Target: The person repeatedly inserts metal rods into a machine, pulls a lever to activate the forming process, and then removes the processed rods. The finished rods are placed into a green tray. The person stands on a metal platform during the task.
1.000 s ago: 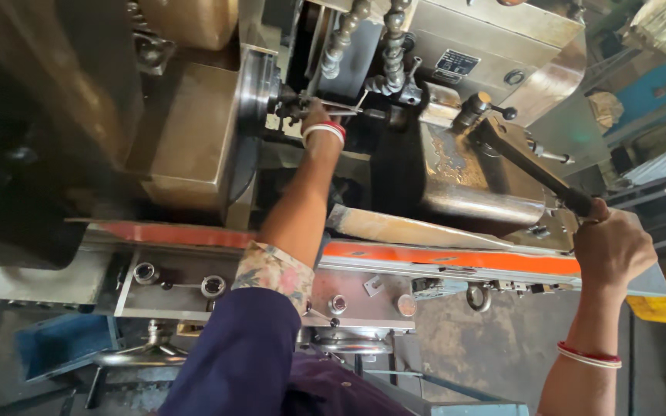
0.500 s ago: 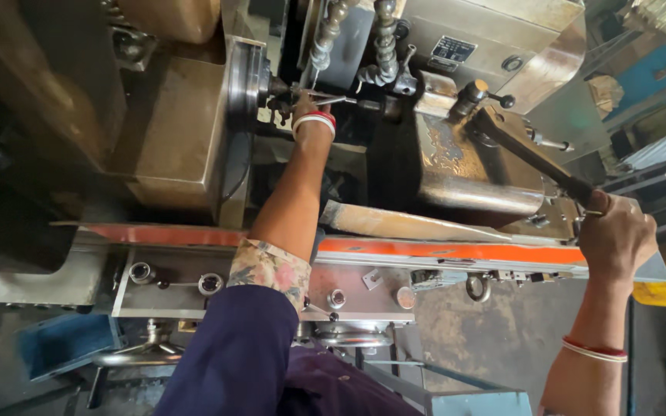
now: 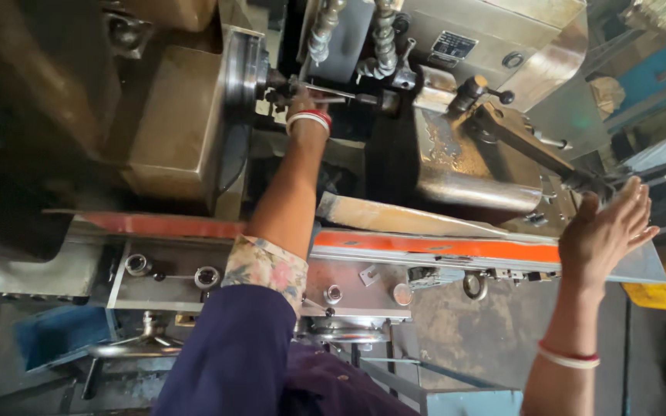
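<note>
Reaching left hand (image 3: 300, 98) at chuck (image 3: 244, 73); right hand (image 3: 607, 231) splayed beside lever (image 3: 529, 146).

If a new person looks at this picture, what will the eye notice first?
Probably the left hand with its red and white bangles, reaching deep into the machine beside the round metal chuck at top centre. Next, the right hand, fingers spread open against the long dark lever at right, and the orange strip across the machine's front.
</note>
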Available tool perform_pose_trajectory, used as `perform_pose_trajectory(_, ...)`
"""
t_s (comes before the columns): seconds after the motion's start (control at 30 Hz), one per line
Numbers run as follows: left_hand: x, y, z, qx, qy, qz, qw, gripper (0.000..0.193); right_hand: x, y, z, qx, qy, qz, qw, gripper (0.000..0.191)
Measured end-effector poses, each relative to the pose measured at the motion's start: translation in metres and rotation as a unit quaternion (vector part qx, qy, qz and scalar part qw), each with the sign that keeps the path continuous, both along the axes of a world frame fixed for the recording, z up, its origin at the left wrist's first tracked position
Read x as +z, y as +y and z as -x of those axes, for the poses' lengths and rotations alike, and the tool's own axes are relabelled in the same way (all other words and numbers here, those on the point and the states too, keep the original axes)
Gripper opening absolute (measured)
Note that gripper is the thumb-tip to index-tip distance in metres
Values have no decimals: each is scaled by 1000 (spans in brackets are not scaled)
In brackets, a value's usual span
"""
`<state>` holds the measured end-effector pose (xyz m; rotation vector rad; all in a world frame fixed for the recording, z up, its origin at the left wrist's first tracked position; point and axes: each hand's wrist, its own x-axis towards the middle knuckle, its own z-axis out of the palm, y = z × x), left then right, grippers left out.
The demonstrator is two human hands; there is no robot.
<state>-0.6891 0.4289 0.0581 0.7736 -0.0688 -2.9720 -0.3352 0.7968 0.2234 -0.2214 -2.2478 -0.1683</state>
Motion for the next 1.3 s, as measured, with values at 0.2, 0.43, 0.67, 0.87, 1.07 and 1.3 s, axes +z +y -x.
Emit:
perform_pose_trajectory(0.2,41,-1,-67,-107,109,353,923,34,-55,-152,-28,454,88,153,873,32)
perform_pose_trajectory(0.43,132,-123,-225,-25,289,604,742,32,-192,-377,-7,640,-345,27,686,37)
perform_pose_trajectory(0.67,109,-297,-370,11,4,831,556,46,-298,-521,85,465,-584,272,607,74)
perform_pose_trajectory(0.87,-17,-375,-457,155,-122,809,554,19,-320,-530,59,492,-550,103,667,70)
perform_pose_trajectory(1.07,-96,-379,-491,194,-235,606,735,40,-270,-571,-8,595,-546,264,527,25)
perform_pose_trajectory(1.3,-65,-370,-519,247,-279,620,690,37,-212,-630,-74,547,-585,538,262,35)
